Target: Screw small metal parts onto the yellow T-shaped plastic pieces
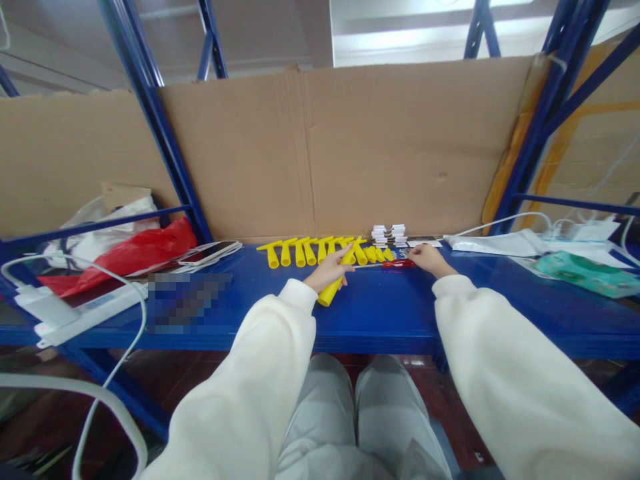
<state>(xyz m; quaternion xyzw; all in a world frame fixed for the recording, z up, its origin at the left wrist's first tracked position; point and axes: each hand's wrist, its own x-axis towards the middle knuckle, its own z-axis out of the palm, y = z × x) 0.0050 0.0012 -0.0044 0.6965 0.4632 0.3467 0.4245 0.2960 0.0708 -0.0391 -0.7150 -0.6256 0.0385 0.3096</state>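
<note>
My left hand (331, 269) is closed round a yellow tapered plastic piece (331, 291), whose wide round end points toward me. Behind it, a row of similar yellow pieces (285, 257) lies along the back of the blue shelf, with several smaller yellow parts (379, 255) at its right end. My right hand (429, 259) rests low over the shelf, fingers pinched together among small items; whatever is between them is too small to make out. Just left of those fingertips lies a screwdriver with a red handle (398, 264). White stacked pieces (389, 235) stand behind it.
A cardboard sheet (380, 147) walls off the back between blue uprights. On the left are a phone (213, 253), a red bag (145, 257) and a white power strip (95, 310) with a looping cable. A green packet (587, 272) and white packaging (495, 243) lie right.
</note>
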